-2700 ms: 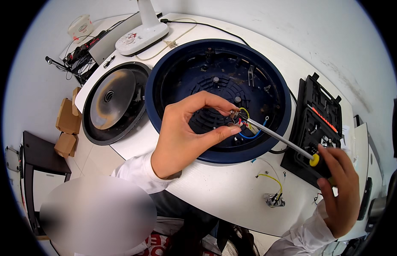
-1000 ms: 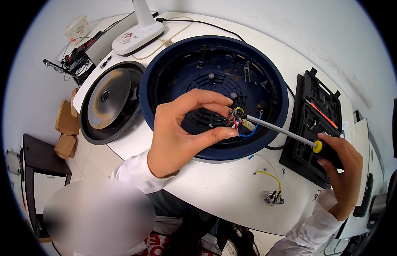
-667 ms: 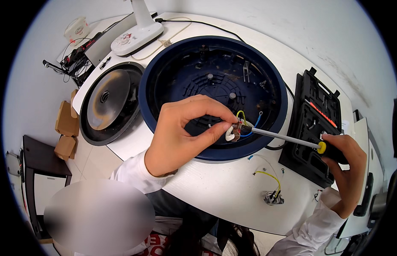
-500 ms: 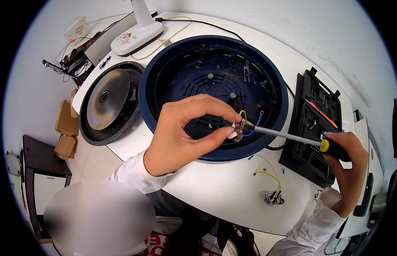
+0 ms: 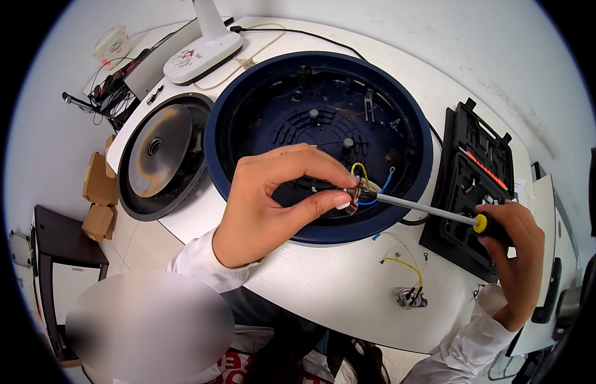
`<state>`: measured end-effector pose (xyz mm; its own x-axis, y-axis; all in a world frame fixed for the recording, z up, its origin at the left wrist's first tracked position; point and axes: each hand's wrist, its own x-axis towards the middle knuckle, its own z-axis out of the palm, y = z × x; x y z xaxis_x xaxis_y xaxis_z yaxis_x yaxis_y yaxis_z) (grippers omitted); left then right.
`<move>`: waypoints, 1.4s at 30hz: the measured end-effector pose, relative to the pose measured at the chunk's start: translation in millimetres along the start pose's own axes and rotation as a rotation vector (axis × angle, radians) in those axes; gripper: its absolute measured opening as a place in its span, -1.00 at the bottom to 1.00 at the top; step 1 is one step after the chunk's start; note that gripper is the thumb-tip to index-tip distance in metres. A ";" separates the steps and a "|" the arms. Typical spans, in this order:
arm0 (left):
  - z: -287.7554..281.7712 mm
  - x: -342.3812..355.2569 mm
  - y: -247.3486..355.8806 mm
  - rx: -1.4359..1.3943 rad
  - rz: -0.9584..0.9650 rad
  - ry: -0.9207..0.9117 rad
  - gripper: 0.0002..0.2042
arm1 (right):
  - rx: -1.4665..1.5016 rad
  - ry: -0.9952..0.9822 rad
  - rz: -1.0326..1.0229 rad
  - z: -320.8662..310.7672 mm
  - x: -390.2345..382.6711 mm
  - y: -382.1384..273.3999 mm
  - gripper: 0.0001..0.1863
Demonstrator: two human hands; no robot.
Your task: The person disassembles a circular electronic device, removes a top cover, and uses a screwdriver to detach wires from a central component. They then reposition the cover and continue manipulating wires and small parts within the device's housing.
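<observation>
Between thumb and forefinger, my left hand (image 5: 262, 201) pinches a small metal electrical part (image 5: 355, 194) above the near right of a dark blue round housing (image 5: 224, 118). A yellow wire (image 5: 360, 168) and a blue wire (image 5: 386, 185) run beside it. My right hand (image 5: 512, 240) is closed round the dark handle of a screwdriver (image 5: 426, 208) with a yellow collar. The grey shaft points left, and its tip meets the small part; the exact contact is hidden by fingers and wires.
A black tool case (image 5: 471, 166) lies open under my right hand. Near the table's front sits a round metal component (image 5: 411, 297) with a yellow wire. A round black pan with a heating plate (image 5: 160, 153) leans at left. A white appliance stand (image 5: 205, 54) is behind.
My right hand and the screwdriver have shifted slightly left and down. My left hand has moved a little left with the small part, and its grip stays closed.
</observation>
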<state>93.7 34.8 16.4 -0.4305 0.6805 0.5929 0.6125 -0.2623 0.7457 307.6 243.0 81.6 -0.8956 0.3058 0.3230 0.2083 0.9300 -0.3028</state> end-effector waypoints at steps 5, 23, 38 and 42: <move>4.5 2.3 6.4 0.152 0.046 0.041 -0.86 | -0.046 0.106 -0.001 -5.9 -1.3 -3.8 -0.54; 11.0 -3.7 6.0 0.266 0.002 0.172 -0.85 | -0.374 0.375 -0.399 15.1 13.5 9.0 -0.53; 10.5 -2.1 4.7 0.256 -0.060 0.135 -0.75 | 0.195 -0.114 -0.138 3.1 7.1 0.9 -0.57; 14.2 -3.5 -0.5 0.284 -0.023 0.226 -0.78 | 0.474 -0.304 -0.030 6.1 3.4 0.9 -0.67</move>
<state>104.3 42.3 9.7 -0.5626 0.5069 0.6531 0.7472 -0.0265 0.6641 302.3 243.6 76.9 -0.9860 0.1430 0.0861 0.0446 0.7228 -0.6896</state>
